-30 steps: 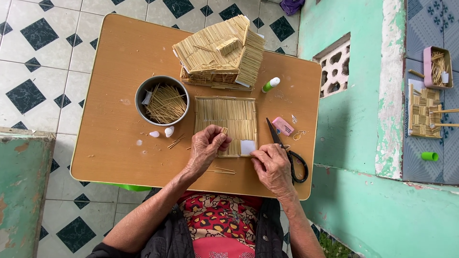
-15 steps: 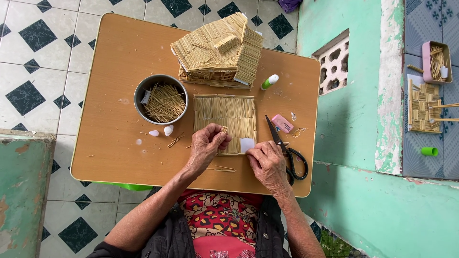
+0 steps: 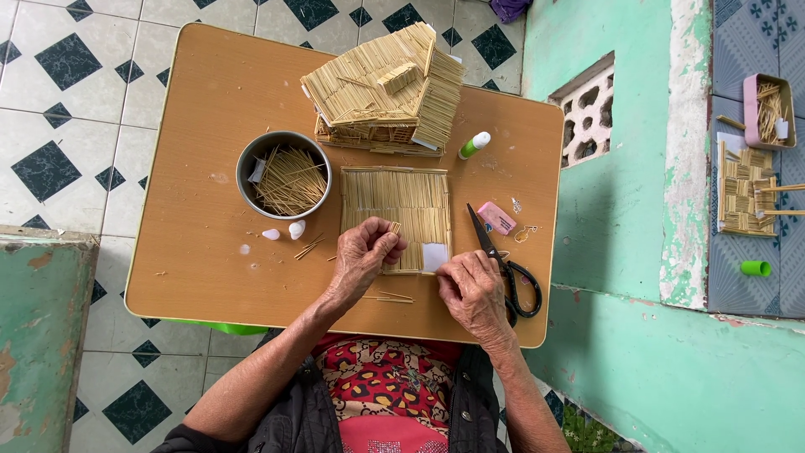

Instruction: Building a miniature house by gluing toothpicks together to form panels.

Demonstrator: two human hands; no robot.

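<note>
where the person's arms leave the bottom edge, the elbows are cut off. the left hand (image 3: 362,256) has its fingers (image 3: 387,243) pressed together, pinching a small stick bundle (image 3: 394,227) over the near edge of the flat stick panel (image 3: 396,210). the right hand (image 3: 472,289) lies curled at the panel's near right corner by a white patch (image 3: 434,257); its fingertips are hidden. black scissors (image 3: 503,264) lie just right. farther back on the table (image 3: 210,277) stand a metal bowl of sticks (image 3: 283,174) and a stick house (image 3: 386,88).
</note>
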